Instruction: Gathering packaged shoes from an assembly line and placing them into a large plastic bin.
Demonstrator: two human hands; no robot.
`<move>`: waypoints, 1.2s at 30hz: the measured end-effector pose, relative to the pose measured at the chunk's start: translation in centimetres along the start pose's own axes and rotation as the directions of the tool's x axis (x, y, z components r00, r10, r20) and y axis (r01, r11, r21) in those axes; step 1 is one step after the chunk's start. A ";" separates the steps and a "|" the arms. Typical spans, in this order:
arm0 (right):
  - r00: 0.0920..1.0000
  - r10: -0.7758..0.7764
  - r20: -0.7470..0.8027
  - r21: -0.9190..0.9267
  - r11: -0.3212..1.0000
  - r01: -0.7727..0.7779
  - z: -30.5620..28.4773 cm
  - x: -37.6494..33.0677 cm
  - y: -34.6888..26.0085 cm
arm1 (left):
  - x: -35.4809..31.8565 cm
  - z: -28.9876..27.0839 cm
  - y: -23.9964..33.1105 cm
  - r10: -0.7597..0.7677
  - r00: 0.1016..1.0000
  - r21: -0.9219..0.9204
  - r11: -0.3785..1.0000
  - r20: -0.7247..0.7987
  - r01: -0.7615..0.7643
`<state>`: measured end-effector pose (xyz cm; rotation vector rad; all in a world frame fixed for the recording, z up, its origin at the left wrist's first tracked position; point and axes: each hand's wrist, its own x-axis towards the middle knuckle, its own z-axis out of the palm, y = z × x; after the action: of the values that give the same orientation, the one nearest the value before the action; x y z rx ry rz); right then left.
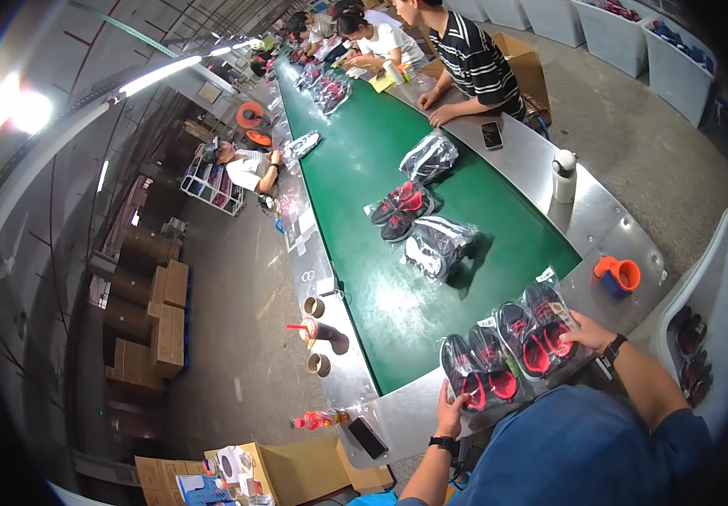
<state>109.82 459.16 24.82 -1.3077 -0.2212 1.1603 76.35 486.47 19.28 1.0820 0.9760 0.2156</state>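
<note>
At the near end of the table I hold two pairs of dark shoes with red linings, each pair in a clear plastic bag, side by side. My left hand (451,411) grips the lower left edge of the left bagged pair of shoes (483,364). On the right bagged pair of shoes (522,344), my right hand (585,331) is closed round the right side. Farther up the green conveyor belt (389,308) lie a bagged black-and-white pair (438,249), a bagged black-and-red pair (402,209) and another bagged pair (429,158).
Steel ledges flank the belt. An orange-and-blue object (617,276) and a white bottle (564,177) stand on the right; a drink cup (322,331), tape rolls (314,307) and a phone (368,437) are left. A pale bin (667,329) holds shoes. Other people line the belt.
</note>
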 end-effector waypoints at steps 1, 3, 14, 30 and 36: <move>1.000 0.001 -0.008 0.007 1.000 -0.001 -0.3 0.3 0.4 | 0.2 -0.2 -0.1 -0.005 1.000 0.007 1.000 0.006 0.005; 0.998 0.020 0.062 0.006 1.000 -0.021 -1.3 0.4 1.4 | 0.3 -0.1 -0.7 -0.034 0.999 -0.025 0.999 -0.031 0.033; 0.998 -0.041 0.047 -0.254 0.966 0.051 -4.6 3.7 3.1 | 0.4 0.9 1.1 -0.006 1.000 -0.226 0.974 0.012 0.008; 0.991 0.115 -0.075 0.049 0.993 -0.111 -5.1 2.4 1.7 | 1.1 1.3 1.6 0.009 0.998 -0.203 0.979 0.061 0.004; 0.990 -0.070 0.126 -0.096 0.992 0.083 -3.4 3.5 2.8 | 0.9 0.2 0.9 0.034 0.992 -0.234 0.972 0.119 -0.005</move>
<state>112.32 459.17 19.77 -1.3057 -0.4209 1.1775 77.35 487.33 19.55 0.8783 0.8080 0.2701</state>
